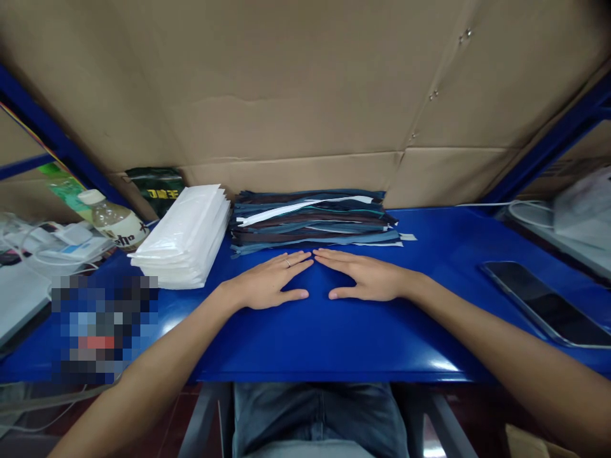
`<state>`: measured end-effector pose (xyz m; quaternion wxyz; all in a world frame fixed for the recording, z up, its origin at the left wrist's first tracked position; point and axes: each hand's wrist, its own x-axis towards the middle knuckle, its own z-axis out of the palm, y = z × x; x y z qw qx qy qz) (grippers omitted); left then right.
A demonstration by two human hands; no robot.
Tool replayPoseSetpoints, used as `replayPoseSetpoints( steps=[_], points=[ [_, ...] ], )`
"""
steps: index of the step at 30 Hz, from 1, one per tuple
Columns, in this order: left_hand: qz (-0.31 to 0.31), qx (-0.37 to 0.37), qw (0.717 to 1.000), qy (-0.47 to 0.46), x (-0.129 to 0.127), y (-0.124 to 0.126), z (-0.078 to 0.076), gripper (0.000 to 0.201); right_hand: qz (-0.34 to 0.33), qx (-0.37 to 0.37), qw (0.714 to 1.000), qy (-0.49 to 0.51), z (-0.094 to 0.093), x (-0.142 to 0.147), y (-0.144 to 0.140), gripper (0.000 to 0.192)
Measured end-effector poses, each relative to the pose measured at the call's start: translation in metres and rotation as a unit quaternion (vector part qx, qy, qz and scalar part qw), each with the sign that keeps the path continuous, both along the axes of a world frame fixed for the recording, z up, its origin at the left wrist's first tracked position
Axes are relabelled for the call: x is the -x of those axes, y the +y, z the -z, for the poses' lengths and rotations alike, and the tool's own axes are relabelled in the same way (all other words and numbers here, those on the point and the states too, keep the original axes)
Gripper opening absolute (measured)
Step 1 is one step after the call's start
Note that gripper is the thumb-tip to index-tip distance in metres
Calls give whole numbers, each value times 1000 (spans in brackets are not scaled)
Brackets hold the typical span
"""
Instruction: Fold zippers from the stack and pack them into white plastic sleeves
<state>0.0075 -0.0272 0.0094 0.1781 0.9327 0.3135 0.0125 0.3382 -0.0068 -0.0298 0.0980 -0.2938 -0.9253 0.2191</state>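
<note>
Both of my hands lie flat on the blue table (286, 343), palms down, with nothing in them. My left hand (270, 280) has its fingers stretched toward the middle and wears a ring. Opposite it, my right hand (367, 275) points inward, and the fingertips of the two hands almost meet. Just behind them lies a pile of zippers (310, 222) in blue, brown, black and white, stacked lengthwise. Left of that pile stands a stack of flat white plastic packets (184, 235), beyond my left hand.
A phone (548, 302) lies at the right. At the left stand a labelled drink bottle (114, 219) and a dark green packet (157, 187), near white cables (42, 248). A blurred-out patch (102, 327) covers something at the front left. A cardboard wall (296, 83) rises behind.
</note>
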Motion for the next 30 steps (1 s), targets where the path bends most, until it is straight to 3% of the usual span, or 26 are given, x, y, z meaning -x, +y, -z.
replayPoseSetpoints(
  steps=[30],
  points=[
    [-3,18,1000,19,0,4,3,93,9,27,1000,-11,-3,0,1,101]
  ],
)
